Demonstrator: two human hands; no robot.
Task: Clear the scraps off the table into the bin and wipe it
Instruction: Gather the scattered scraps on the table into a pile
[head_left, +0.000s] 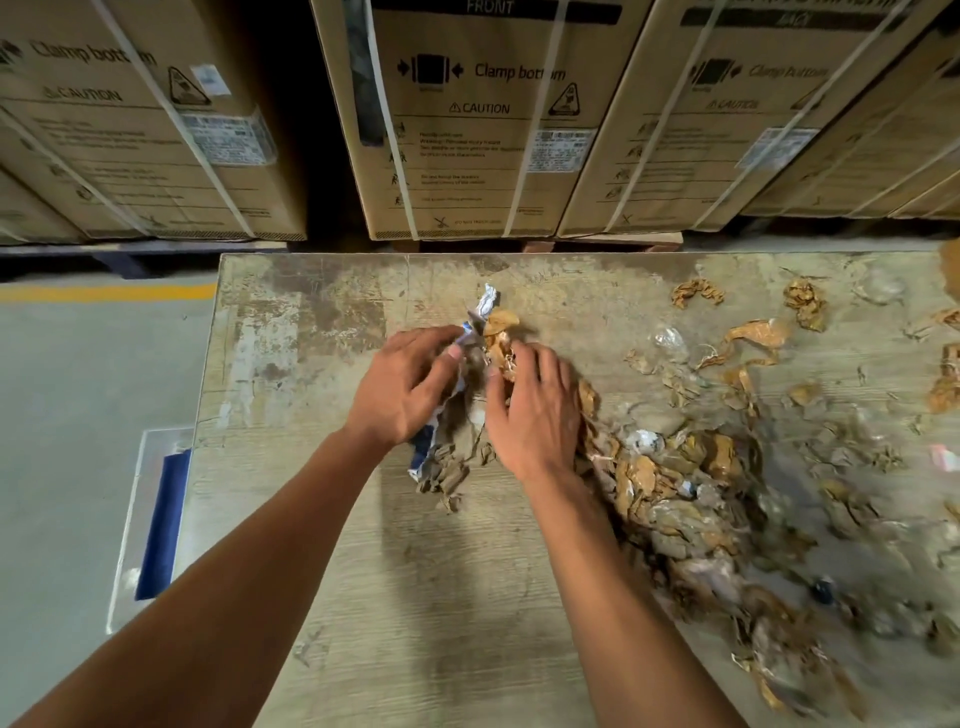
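Boxes (467, 119), strapped cardboard, are standing behind the table (322, 415), worn and stained. Scraps (675, 483), crumpled brown paper and clear film, are lying mostly right, a few spread far right. Bin (156, 519), clear-walled, is sitting on the floor just beside the left edge, probably for sweeping in. Left hand (405, 384) and right hand (535, 410) are bunching a wad (467, 410) of blue-white and brown paper, fingers curled around it.

Strapped cardboard boxes (467, 119) stand beyond a yellow floor line (104, 293).
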